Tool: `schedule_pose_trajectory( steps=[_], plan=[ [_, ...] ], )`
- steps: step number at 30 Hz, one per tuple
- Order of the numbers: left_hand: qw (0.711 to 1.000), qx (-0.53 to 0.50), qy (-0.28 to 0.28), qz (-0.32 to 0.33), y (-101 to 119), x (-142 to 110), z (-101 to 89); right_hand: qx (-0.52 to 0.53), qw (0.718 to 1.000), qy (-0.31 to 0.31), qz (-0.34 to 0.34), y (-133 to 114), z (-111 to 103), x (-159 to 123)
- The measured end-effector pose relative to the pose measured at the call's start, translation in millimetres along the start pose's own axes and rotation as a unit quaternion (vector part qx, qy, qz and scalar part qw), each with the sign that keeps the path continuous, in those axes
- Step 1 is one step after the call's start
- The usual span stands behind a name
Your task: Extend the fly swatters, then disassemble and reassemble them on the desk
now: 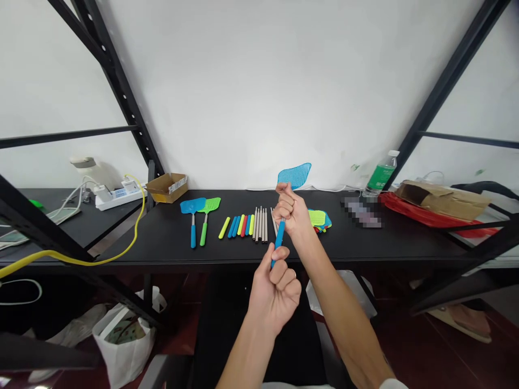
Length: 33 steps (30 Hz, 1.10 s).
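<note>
A blue plastic fly swatter (294, 175) stands upright above my hands, its mesh head up and its blue handle grip (279, 249) running down between them. My right hand (291, 212) is closed around the shaft just below the head. Lower down, my left hand (275, 289) is closed around the blue grip. On the black table (162, 237) to the left lie a finished blue swatter (193, 216) and a green one (206, 216). Beside them are colored handle grips (239, 226) and thin metal rods (260, 224). A stack of loose mesh heads (320, 220) sits just right of my right hand.
A cardboard tray (167, 187) and a power strip (119, 195) with a yellow cable (133, 227) stand at the left. A water bottle (381, 175) and red bag (425, 213) lie right. Black shelf uprights frame the table.
</note>
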State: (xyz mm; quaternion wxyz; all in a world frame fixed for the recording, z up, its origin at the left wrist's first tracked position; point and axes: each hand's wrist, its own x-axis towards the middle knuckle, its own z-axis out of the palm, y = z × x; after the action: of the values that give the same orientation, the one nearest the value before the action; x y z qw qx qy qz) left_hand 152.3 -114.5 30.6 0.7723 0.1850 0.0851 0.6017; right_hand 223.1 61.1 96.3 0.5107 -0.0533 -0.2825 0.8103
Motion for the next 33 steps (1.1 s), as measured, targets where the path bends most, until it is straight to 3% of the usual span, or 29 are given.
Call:
schedule_pose_trajectory(
  steps=[3,4,5,6,7,9,10,11,12,13,15,17,20,22,23,24,25,27,29,30,31,33],
  plan=[
    [0.985,0.171,-0.009,-0.007,10.3,-20.9,-19.3,-0.036,0.993,0.068,-0.086,-34.9,-9.0,0.7],
    [0.96,0.279,0.011,0.008,23.4,-24.1,-27.0,-0.056,0.989,0.083,-0.105,-45.7,-12.4,-1.8],
    [0.909,0.413,0.052,0.036,41.0,-23.9,-34.3,-0.084,0.986,0.098,-0.104,-53.7,-15.8,-5.7],
    [0.821,0.553,0.11,0.09,61.7,-20.3,-40.9,-0.112,0.985,0.106,-0.08,-58.2,-18.9,-10.6],
    [0.7,0.675,0.182,0.145,83.7,-13.3,-46.4,-0.134,0.984,0.11,-0.045,-58.8,-21.7,-15.9],
    [0.437,0.833,0.296,0.165,123.7,7.3,-53.9,-0.157,0.981,0.113,0.021,-49.1,-26.5,-25.1],
    [0.34,0.874,0.308,0.158,138.6,19.0,-56.3,-0.159,0.979,0.118,0.038,-40.5,-28.6,-28.1],
    [0.271,0.9,0.306,0.15,149.0,30.2,-58.2,-0.157,0.979,0.126,0.043,-30.7,-30.6,-29.7],
    [0.222,0.916,0.302,0.144,154.9,40.2,-60.0,-0.15,0.979,0.134,0.04,-20.7,-32.5,-30.2],
    [0.191,0.926,0.295,0.136,157.0,48.6,-62.0,-0.143,0.979,0.14,0.033,-11.2,-34.4,-29.8],
    [0.158,0.936,0.288,0.127,154.2,60.0,-67.0,-0.133,0.981,0.14,0.021,3.9,-38.5,-27.7],
    [0.147,0.938,0.287,0.124,149.5,65.5,-73.2,-0.133,0.983,0.124,0.023,12.6,-43.0,-26.1],
    [0.158,0.938,0.283,0.123,149.4,67.7,-81.2,-0.144,0.984,0.101,0.028,15.8,-48.1,-27.2],
    [0.191,0.931,0.283,0.129,152.0,66.8,-82.7,-0.154,0.983,0.095,0.026,14.9,-47.7,-30.6],
    [0.223,0.922,0.283,0.14,152.4,65.5,-81.4,-0.154,0.984,0.088,0.029,14.7,-45.8,-33.2],
    [0.272,0.908,0.279,0.155,151.3,63.7,-78.6,-0.148,0.985,0.076,0.042,15.1,-42.8,-36.3],
    [0.344,0.883,0.269,0.17,148.1,61.2,-74.2,-0.133,0.987,0.057,0.07,16.5,-38.8,-39.8],
    [0.545,0.789,0.217,0.182,134.8,55.0,-60.9,-0.088,0.982,0.001,0.167,23.2,-28.1,-47.1],
    [0.756,0.623,0.137,0.145,114.9,48.1,-44.3,-0.044,0.958,-0.059,0.279,35.4,-15.6,-53.4],
    [0.824,0.539,0.12,0.128,104.6,45.0,-36.1,-0.032,0.944,-0.08,0.318,43.1,-9.5,-55.6],
    [0.867,0.473,0.113,0.111,95.4,42.5,-28.7,-0.026,0.936,-0.092,0.338,51.3,-4.0,-57.3],
    [0.902,0.385,0.151,0.121,85.0,40.1,-18.7,-0.038,0.933,-0.102,0.344,67.1,4.0,-59.7]
  ],
)
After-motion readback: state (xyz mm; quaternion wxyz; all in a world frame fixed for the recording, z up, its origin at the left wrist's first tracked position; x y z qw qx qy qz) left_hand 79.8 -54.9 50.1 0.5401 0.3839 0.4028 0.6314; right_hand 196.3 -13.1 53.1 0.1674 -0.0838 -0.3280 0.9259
